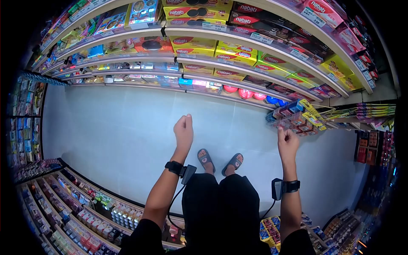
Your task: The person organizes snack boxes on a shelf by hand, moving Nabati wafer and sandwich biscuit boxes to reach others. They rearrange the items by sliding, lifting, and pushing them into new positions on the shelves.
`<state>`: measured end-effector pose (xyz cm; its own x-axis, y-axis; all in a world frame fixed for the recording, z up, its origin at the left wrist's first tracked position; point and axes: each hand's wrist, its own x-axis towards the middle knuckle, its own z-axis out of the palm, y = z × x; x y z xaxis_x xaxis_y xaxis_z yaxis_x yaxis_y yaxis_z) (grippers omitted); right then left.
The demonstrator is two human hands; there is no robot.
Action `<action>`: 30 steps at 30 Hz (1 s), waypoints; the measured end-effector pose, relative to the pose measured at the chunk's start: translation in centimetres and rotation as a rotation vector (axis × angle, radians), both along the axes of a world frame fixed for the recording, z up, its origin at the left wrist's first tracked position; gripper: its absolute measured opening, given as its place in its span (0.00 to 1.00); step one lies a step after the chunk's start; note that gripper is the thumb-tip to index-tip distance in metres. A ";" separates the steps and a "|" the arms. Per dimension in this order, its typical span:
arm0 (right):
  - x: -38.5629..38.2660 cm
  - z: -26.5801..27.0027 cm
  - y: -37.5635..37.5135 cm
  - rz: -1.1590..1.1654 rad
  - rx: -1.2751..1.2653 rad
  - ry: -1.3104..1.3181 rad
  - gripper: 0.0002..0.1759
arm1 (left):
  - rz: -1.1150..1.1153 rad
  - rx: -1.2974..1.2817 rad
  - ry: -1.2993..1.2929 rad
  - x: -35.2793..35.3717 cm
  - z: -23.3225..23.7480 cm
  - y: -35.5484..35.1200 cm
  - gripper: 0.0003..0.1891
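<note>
My left hand (183,131) is held out over the pale floor (127,114), its fingers curled into a fist with nothing visible in it. Further right, my right hand (288,144) is also curled closed, with no object showing inside. Its thumb side overlaps the lower edge of hanging clear packs with yellow tops (302,121); whether it touches them cannot be made out. Each wrist wears a black strap with a small box and a cable.
Curved shelves with yellow snack boxes (193,44) and dark boxes (250,21) run across the top. Pink balls (245,93) sit on the lowest shelf. More stocked shelves (91,219) stand at lower left. My sandalled feet (205,157) are on the floor.
</note>
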<state>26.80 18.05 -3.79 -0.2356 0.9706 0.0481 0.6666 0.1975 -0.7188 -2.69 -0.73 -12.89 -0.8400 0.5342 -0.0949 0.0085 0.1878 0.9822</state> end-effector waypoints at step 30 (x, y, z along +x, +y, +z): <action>-10.4 -10.8 0.0 -0.172 -0.467 0.504 0.27 | 0.147 0.015 -0.735 -1.3 -9.0 -0.1 0.22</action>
<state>16.45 18.08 -14.62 -0.1360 0.9378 -0.3195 0.2243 -0.2850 -0.9319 -3.97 -0.82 -21.89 -0.6259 0.4270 -0.6526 -0.6750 0.1224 0.7276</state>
